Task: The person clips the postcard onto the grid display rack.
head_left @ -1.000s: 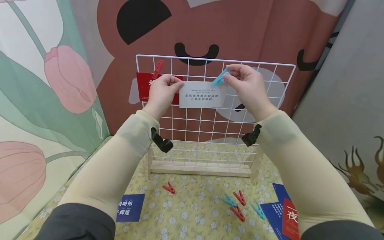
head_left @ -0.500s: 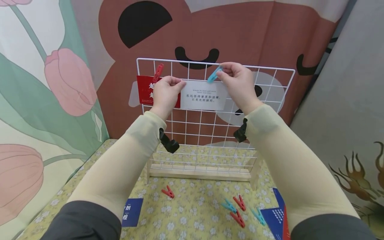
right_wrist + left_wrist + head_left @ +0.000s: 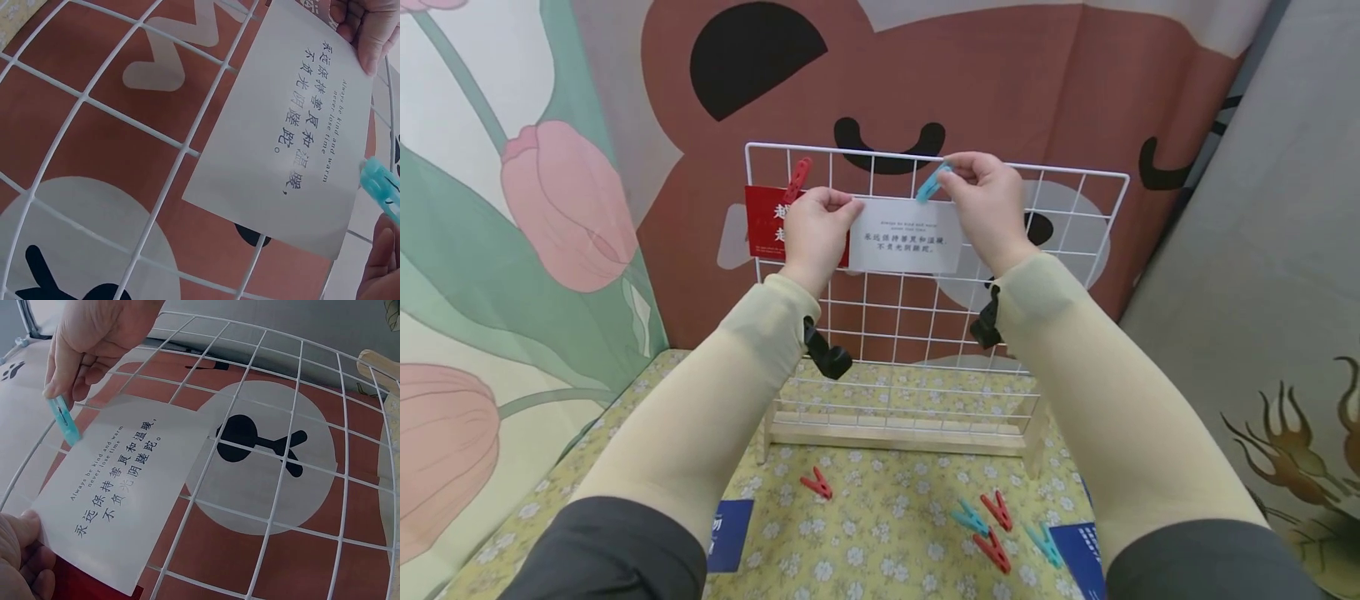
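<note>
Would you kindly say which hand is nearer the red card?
Left. In the head view, the left hand, pinching the white card, covers part of the red card; the right hand is farther right, holding a blue clip.

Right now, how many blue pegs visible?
3: one blue peg pinched by the right hand at the white card; another blue peg on the tablecloth beside two red pegs; a third blue peg there, right of those. Arms may hide more.
</note>
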`<state>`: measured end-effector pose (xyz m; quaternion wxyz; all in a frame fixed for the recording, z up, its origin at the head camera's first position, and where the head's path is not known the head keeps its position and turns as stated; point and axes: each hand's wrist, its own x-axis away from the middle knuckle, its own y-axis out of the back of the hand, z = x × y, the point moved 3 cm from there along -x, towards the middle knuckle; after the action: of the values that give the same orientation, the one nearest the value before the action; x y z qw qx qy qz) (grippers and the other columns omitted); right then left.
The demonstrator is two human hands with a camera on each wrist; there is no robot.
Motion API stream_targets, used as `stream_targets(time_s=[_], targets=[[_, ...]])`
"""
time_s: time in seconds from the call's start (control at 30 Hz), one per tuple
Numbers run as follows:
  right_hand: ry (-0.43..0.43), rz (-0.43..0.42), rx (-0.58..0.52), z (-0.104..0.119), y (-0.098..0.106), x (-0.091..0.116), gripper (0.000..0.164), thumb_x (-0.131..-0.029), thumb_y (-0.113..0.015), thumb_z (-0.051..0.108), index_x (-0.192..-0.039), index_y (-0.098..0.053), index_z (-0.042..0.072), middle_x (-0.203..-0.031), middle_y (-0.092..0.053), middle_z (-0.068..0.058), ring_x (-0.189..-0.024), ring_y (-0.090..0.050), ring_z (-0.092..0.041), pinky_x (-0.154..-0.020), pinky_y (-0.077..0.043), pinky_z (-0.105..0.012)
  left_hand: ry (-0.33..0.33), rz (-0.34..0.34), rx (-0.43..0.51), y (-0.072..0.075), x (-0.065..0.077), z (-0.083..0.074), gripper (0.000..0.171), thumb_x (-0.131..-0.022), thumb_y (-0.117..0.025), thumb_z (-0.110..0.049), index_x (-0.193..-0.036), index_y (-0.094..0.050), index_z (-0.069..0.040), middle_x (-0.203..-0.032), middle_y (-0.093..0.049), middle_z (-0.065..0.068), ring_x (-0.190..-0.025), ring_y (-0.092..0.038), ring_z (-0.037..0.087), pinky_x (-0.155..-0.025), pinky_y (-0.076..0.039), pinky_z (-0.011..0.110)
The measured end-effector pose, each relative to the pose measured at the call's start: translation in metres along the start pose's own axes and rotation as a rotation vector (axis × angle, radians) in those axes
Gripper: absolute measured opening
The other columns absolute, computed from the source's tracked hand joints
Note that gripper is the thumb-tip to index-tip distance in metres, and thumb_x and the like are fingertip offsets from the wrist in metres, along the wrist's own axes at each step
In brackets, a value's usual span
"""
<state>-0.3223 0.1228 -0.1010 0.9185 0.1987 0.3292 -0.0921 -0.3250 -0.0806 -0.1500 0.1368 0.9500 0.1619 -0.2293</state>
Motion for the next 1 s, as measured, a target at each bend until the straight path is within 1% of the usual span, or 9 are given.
stream_targets(time_s=[0.2,0.5,0.73,0.87,1.0], targets=[[-0.033,-0.01,0.001,-0.002,-0.004,-0.003,0.02,-0.095,-0.062,0.023,-0.11,-0.069,0.01,-0.093,-0.064,-0.002,-0.091,-0.057,-0.012,-0.078,-0.042,-0.024,0.022,0.004,-0.01,-0.002,-0.001,0.001,0.028,-0.091,-0.065,-0.037,-0.107,-0.068,-0.015,-0.1,-0.068,0.001,-0.086,-0.063,0.015,-0.075,-0.054,0.029],[-0.075,0.007,-0.006,-0.004,-0.008,-0.006,0.022,-0.095,-0.062,0.023,-0.112,-0.069,0.011,-0.094,-0.064,0.0,-0.093,-0.058,-0.011,-0.08,-0.043,-0.024,0.004,-0.001,-0.02,-0.005,-0.004,0.0,0.027,-0.092,-0.065,-0.036,-0.106,-0.069,-0.013,-0.099,-0.069,0.002,-0.085,-0.063,0.015,-0.073,-0.054,0.03],[-0.106,0.06,-0.019,-0.004,-0.012,-0.007,0.019,-0.095,-0.062,0.022,-0.11,-0.07,0.013,-0.095,-0.069,0.0,-0.089,-0.065,-0.013,-0.08,-0.049,-0.027,-0.003,-0.005,-0.014,-0.004,-0.002,-0.002,0.026,-0.093,-0.064,-0.034,-0.107,-0.068,-0.013,-0.1,-0.068,0.002,-0.085,-0.063,0.015,-0.073,-0.054,0.03],[-0.113,0.082,0.002,-0.002,-0.013,-0.007,0.02,-0.096,-0.061,0.023,-0.11,-0.07,0.013,-0.097,-0.068,-0.001,-0.09,-0.064,-0.014,-0.081,-0.049,-0.027,0.0,-0.009,-0.015,-0.004,-0.003,-0.003,0.026,-0.092,-0.064,-0.034,-0.107,-0.068,-0.013,-0.1,-0.068,0.002,-0.086,-0.063,0.015,-0.073,-0.054,0.03],[-0.115,0.105,0.076,-0.001,-0.013,-0.007,0.023,-0.097,-0.059,0.027,-0.112,-0.069,0.013,-0.1,-0.067,-0.001,-0.092,-0.062,-0.013,-0.081,-0.047,-0.026,-0.003,-0.014,-0.016,-0.003,-0.003,-0.003,0.026,-0.092,-0.065,-0.034,-0.107,-0.068,-0.012,-0.1,-0.068,0.002,-0.087,-0.062,0.015,-0.074,-0.054,0.03]])
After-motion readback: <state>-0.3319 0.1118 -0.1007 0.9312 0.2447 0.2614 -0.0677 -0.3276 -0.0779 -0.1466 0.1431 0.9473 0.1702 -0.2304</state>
